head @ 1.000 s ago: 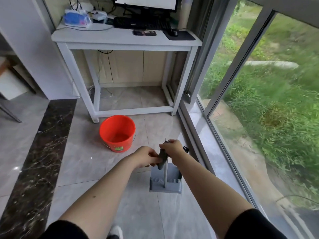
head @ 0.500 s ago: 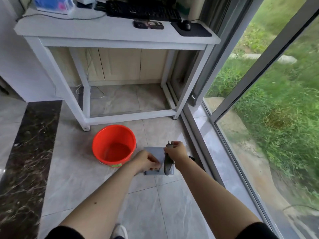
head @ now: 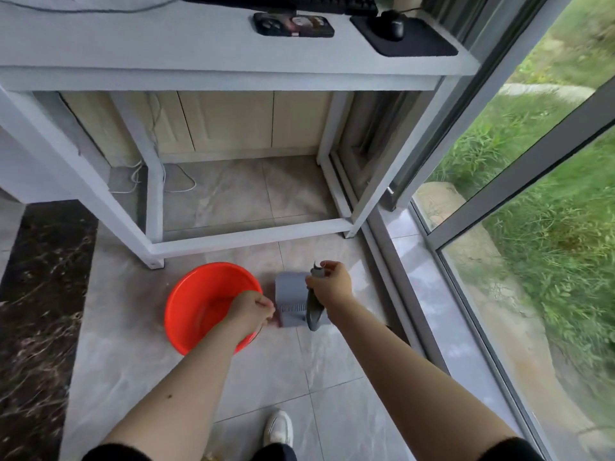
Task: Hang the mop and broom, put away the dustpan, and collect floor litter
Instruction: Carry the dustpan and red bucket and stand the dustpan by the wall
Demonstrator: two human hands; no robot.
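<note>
The grey dustpan (head: 290,299) stands on the floor tiles, just right of the red bucket (head: 203,306). My right hand (head: 332,284) grips the top of its dark grey handle (head: 314,312), which runs down in front of the pan. My left hand (head: 251,309) hovers over the bucket's right rim with its fingers curled, close to the pan's left edge. Whether those fingers pinch anything is not visible. No mop, broom or litter is in view.
A white desk (head: 233,58) stands just ahead, carrying a phone (head: 293,24), a mouse (head: 392,26) and a keyboard. Cables (head: 179,184) lie on the floor beneath it. The sliding glass door's track (head: 396,277) runs along the right. My shoe (head: 279,427) is below.
I have stepped closer to the desk and bucket. The dustpan went from hanging above the tiles down beside the bucket. My left hand left the handle and moved left.
</note>
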